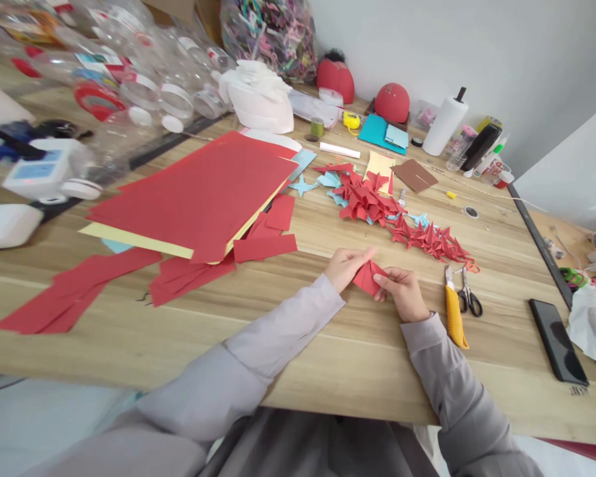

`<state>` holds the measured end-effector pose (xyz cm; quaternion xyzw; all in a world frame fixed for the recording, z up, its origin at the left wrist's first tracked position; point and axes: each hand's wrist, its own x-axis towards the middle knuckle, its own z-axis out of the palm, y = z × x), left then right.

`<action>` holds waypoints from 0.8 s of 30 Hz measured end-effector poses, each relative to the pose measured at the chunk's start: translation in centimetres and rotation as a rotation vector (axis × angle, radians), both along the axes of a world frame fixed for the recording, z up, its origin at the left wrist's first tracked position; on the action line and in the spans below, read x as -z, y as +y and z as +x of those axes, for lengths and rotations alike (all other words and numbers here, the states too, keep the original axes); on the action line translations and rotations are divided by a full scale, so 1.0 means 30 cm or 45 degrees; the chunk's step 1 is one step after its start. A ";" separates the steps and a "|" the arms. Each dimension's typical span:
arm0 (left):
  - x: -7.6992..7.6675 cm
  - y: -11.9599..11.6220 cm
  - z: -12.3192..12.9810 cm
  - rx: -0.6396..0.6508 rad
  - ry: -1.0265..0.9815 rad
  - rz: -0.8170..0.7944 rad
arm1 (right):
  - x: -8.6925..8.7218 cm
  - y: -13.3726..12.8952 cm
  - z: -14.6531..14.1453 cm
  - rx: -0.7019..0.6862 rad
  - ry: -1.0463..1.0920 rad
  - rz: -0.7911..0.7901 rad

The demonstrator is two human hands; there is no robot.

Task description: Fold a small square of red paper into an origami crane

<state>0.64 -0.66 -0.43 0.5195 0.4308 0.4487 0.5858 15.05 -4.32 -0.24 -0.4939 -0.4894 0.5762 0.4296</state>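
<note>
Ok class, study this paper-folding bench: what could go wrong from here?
The yellow box cutter and scissors lie close beside the right hand, so a careless reach might catch a blade. The red paper pinched with the left hand could crease wrongly. The folded red pieces lie near enough to get knocked.

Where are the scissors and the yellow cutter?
Black-handled metal scissors [476, 306], head view, on a handle loop.
Yellow utility knife [453, 313], head view, on the middle of its body.

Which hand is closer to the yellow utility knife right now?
Right. The right hand sits just beside the yellow utility knife, not touching it; the left hand is farther away, beyond the folded red paper both hands hold.
</note>
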 end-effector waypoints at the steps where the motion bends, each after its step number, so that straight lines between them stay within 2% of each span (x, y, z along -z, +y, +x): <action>1: -0.004 -0.002 0.000 0.034 0.007 0.016 | 0.002 0.001 0.001 -0.001 0.000 0.002; 5: -0.015 -0.008 -0.002 0.055 0.079 0.059 | 0.005 0.003 0.002 -0.019 -0.001 0.015; 16: -0.006 -0.002 -0.007 0.082 0.032 -0.025 | -0.001 -0.005 -0.002 -0.025 -0.069 0.070; 24: 0.004 0.000 -0.002 0.131 -0.120 -0.111 | -0.003 -0.001 -0.002 0.034 -0.062 0.066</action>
